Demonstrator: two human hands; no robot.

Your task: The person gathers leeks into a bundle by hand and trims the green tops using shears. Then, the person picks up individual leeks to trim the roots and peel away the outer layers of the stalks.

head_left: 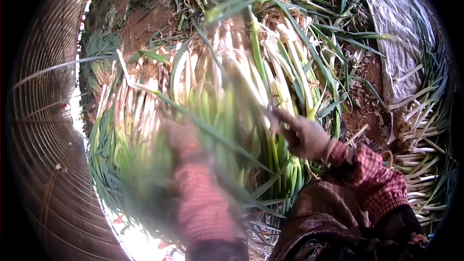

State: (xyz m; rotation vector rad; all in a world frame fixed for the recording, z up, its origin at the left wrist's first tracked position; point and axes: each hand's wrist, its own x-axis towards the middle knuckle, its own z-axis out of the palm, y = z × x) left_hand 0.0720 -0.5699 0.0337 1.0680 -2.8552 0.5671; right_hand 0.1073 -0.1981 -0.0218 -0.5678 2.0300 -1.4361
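Observation:
A thick row of green onions (pixel 203 101) lies in front of me, white root ends away from me and green leaves toward me. Over the row's middle my left hand (pixel 180 135) is smeared by motion, its fingers lost in the blur. My right hand (pixel 309 137) is closed at the row's right side, thumb and fingers pressed together. From its fingertips a pale, blurred streak runs up and to the left across the white stalks; I cannot tell what it grips. One long loose leaf (pixel 212 133) slants across the row near both hands.
To the left stands a ribbed, curved wall (pixel 48 130). At the right are a silvery sheet (pixel 394 34) and another line of green onions (pixel 420 164). Leaf scraps (pixel 333 0) cover the reddish soil (pixel 150 17) beyond the row. Brown coarse cloth (pixel 328 205) lies over my lap.

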